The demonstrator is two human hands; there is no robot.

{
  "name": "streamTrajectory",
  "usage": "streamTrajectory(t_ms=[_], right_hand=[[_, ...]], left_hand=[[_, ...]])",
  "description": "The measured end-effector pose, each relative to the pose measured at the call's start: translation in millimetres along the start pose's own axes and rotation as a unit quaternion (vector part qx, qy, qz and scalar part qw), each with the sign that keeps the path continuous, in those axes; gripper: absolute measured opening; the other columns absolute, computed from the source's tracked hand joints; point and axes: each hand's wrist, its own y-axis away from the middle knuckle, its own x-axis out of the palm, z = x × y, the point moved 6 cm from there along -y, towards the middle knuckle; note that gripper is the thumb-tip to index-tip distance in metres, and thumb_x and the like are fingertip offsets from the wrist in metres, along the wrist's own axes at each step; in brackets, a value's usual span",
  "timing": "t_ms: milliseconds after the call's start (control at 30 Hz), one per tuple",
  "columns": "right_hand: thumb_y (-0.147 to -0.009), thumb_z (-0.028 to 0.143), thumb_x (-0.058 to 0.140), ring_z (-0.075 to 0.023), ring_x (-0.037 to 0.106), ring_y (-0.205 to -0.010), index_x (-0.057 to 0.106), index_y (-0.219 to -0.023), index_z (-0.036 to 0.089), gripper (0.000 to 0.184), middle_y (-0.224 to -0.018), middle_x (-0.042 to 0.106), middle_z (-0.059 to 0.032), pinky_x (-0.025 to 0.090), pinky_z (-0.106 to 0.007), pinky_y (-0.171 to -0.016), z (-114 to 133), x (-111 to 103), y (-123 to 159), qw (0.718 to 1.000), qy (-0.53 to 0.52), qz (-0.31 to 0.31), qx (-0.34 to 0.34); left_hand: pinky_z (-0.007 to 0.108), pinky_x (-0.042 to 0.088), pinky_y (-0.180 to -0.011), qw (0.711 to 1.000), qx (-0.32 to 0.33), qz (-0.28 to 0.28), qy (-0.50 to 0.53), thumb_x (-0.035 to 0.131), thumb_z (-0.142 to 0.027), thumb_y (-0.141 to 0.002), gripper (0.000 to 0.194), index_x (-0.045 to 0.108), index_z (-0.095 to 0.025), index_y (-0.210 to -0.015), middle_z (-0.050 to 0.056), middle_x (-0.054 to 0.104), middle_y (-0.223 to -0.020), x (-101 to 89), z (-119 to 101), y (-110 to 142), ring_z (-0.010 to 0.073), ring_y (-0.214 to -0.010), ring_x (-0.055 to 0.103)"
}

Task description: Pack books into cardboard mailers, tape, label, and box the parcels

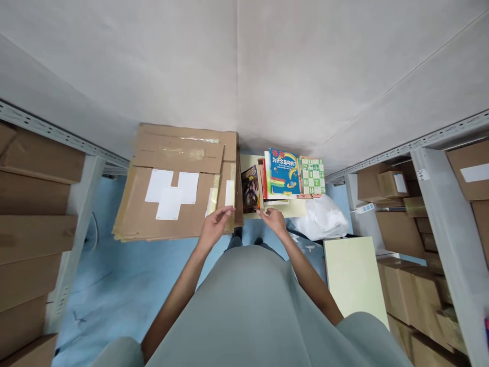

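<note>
My left hand [216, 225] is over the right edge of a stack of flattened cardboard boxes [153, 153], fingers stretched out and slightly apart, close to a white label [229, 192]. Nothing shows in its fingers. To the right lies a book with a dark illustrated cover [250, 189], slightly tilted on a pale board. My right hand [274, 220] pinches the lower right corner of this book between thumb and fingers; the fingertips partly hide the contact. Beside it are a blue children's book [283, 172] on a pile of others and a green-and-white number-patterned book [312, 176].
A white plastic bag [323, 216] bulges right of the books, above a pale yellow panel [355, 278]. Metal racks with cardboard boxes [34, 239] stand on both sides. A pale wall [237, 66] rises ahead. A power strip [364, 208] hangs by the right rack.
</note>
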Motion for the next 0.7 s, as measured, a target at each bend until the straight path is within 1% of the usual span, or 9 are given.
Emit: streamTrajectory(t_ms=[100,167,267,400,467,567,633,700], right_hand=[[-0.106,0.062,0.067,-0.0341,0.08,-0.102,0.082,-0.094,0.018,0.048,-0.097,0.085,-0.0162,0.05,-0.033,-0.085,14,13,-5,0.997,0.08,0.004,0.004],[-0.11,0.057,0.063,-0.0315,0.081,-0.102,0.083,-0.103,0.017,0.045,-0.101,0.086,-0.0163,0.049,-0.031,-0.083,22,19,-5,0.991,0.13,-0.004,0.016],[-0.113,0.052,0.058,-0.0313,0.081,-0.105,0.082,-0.113,0.014,0.045,-0.109,0.085,-0.0201,0.049,-0.03,-0.081,35,27,-5,0.98,0.196,-0.012,0.024],[-0.118,0.045,0.05,-0.0307,0.081,-0.101,0.078,-0.119,0.011,0.044,-0.108,0.085,-0.0211,0.049,-0.031,-0.081,56,32,-6,0.973,0.232,0.001,-0.022],[-0.119,0.041,0.046,-0.0294,0.081,-0.096,0.077,-0.121,0.011,0.043,-0.104,0.085,-0.02,0.049,-0.03,-0.079,65,27,-5,0.97,0.236,-0.007,-0.052],[-0.12,0.041,0.045,-0.0265,0.081,-0.086,0.076,-0.119,0.013,0.042,-0.097,0.085,-0.0168,0.048,-0.029,-0.074,72,8,4,0.969,0.224,-0.043,-0.096],[-0.119,0.041,0.046,-0.0253,0.08,-0.08,0.077,-0.119,0.013,0.041,-0.092,0.085,-0.0146,0.047,-0.028,-0.071,74,-10,18,0.969,0.2,-0.068,-0.132],[-0.118,0.044,0.048,-0.025,0.079,-0.076,0.077,-0.118,0.015,0.041,-0.087,0.084,-0.0126,0.049,-0.028,-0.069,74,-30,39,0.97,0.15,-0.092,-0.17]], left_hand=[[0.052,0.053,-0.124,1.0,-0.005,0.007,-0.004,0.073,-0.079,-0.089,0.069,0.08,-0.018,-0.121,0.015,0.084,-0.129,-9.5,6,-4,0.0333,-0.13,0.076],[0.052,0.053,-0.123,1.0,-0.006,0.011,-0.008,0.072,-0.079,-0.089,0.068,0.08,-0.019,-0.12,0.015,0.084,-0.128,-10.8,7,-6,0.0337,-0.13,0.076],[0.053,0.053,-0.124,1.0,-0.005,0.011,-0.01,0.073,-0.079,-0.088,0.067,0.081,-0.02,-0.119,0.014,0.084,-0.127,-7.9,6,-6,0.0344,-0.129,0.076],[0.053,0.053,-0.124,1.0,-0.006,0.005,0.004,0.075,-0.075,-0.088,0.062,0.081,-0.02,-0.119,0.014,0.085,-0.126,1.2,5,-5,0.0345,-0.129,0.076],[0.053,0.053,-0.124,1.0,-0.002,0.004,0.012,0.077,-0.072,-0.087,0.059,0.081,-0.021,-0.118,0.013,0.085,-0.125,6.5,7,-7,0.0346,-0.128,0.076],[0.055,0.053,-0.123,1.0,-0.011,-0.006,0.022,0.081,-0.068,-0.083,0.057,0.081,-0.021,-0.115,0.014,0.084,-0.127,13.2,14,-14,0.0355,-0.127,0.076],[0.055,0.053,-0.122,0.999,-0.031,-0.029,0.022,0.083,-0.064,-0.081,0.054,0.081,-0.021,-0.113,0.015,0.082,-0.13,16.5,21,-21,0.0362,-0.128,0.075],[0.056,0.054,-0.12,0.996,-0.057,-0.056,0.025,0.086,-0.059,-0.08,0.053,0.079,-0.02,-0.115,0.017,0.08,-0.134,21.4,26,-26,0.0369,-0.131,0.074]])
